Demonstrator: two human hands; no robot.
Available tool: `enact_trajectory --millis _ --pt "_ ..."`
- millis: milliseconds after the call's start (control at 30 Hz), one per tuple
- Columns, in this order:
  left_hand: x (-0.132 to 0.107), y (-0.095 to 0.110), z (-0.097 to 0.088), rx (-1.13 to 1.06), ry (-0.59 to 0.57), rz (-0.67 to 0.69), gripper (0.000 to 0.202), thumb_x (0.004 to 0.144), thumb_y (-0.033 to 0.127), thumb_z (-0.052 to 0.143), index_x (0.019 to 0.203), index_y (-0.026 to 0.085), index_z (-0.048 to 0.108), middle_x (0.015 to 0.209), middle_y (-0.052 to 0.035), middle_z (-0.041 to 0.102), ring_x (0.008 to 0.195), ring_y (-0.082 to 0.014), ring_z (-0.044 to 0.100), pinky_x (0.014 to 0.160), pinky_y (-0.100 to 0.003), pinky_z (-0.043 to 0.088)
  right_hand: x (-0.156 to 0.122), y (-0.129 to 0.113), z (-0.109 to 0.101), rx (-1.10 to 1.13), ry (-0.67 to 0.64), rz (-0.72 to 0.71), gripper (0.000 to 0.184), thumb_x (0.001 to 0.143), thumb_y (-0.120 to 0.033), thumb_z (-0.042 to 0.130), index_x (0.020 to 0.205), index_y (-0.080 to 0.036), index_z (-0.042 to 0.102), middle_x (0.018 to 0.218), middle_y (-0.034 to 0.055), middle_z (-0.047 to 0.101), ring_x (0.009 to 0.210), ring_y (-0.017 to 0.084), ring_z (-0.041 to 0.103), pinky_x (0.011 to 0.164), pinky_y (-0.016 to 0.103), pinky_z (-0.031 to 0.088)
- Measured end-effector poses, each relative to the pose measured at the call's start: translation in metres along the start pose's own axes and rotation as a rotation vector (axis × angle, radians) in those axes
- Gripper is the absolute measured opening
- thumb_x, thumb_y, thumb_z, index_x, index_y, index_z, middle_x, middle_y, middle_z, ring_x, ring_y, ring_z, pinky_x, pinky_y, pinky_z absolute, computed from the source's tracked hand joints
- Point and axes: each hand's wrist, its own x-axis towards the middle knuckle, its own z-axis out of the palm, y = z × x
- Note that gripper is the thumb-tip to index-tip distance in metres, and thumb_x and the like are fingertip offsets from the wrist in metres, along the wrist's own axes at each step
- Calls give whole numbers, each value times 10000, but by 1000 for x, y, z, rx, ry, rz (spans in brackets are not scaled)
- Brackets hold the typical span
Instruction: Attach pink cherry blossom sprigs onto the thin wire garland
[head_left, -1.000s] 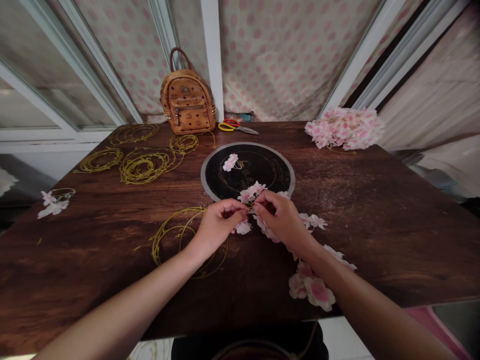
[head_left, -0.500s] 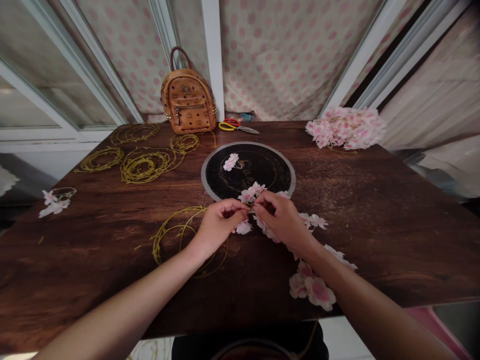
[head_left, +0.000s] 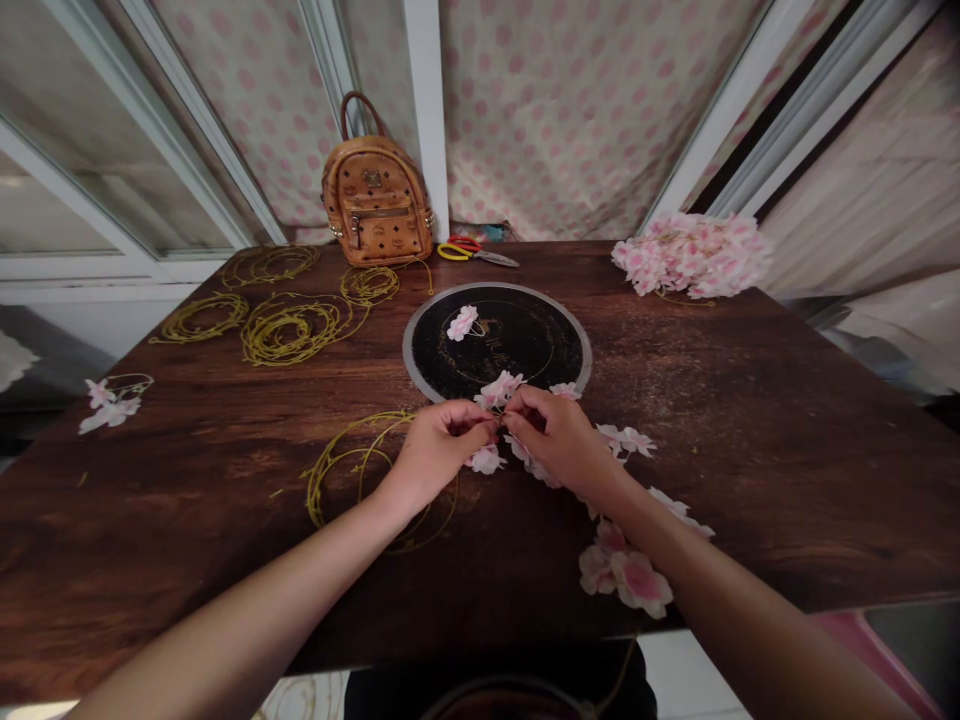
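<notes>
My left hand point(head_left: 437, 448) and my right hand point(head_left: 559, 436) meet fingertip to fingertip over the dark wooden table point(head_left: 750, 440), both pinched on a garland of pink and white fabric flowers point(head_left: 501, 388). The garland trails under my right wrist to more blossoms point(head_left: 630, 578) near the front edge. A yellow-green wire loop point(head_left: 352, 470) lies under my left wrist. Just beyond the hands is a round black plate point(head_left: 525, 340) with a single blossom point(head_left: 460, 323) on it.
Several coils of yellow-green wire point(head_left: 289, 330) lie at the back left. A brown backpack point(head_left: 375, 200) stands at the far edge beside scissors point(head_left: 469, 252). A heap of pink flowers point(head_left: 694, 255) sits at the back right. Loose blossoms point(head_left: 109, 405) lie at the left edge.
Both hands have shifted slightly toward me with the flower between them. Nothing else on the table has moved.
</notes>
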Motion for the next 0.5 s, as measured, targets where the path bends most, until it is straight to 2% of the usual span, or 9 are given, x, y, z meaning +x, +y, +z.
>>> enact_trajectory --millis 267,500 --pt "2 -4 -1 -23 -2 46 92 746 226 686 792 146 694 717 -23 697 617 -117 608 597 -230 463 2 3 0 34 -42 -2 122 843 -174 488 725 -190 513 639 -28 519 622 121 464 608 253 336" --pt "3 -6 -2 16 -12 87 67 747 198 672 775 144 698 745 -26 698 657 -123 614 640 -238 478 3 1 -2 16 -67 -8 144 841 -168 488 699 -187 503 630 -27 509 616 118 452 601 252 331"
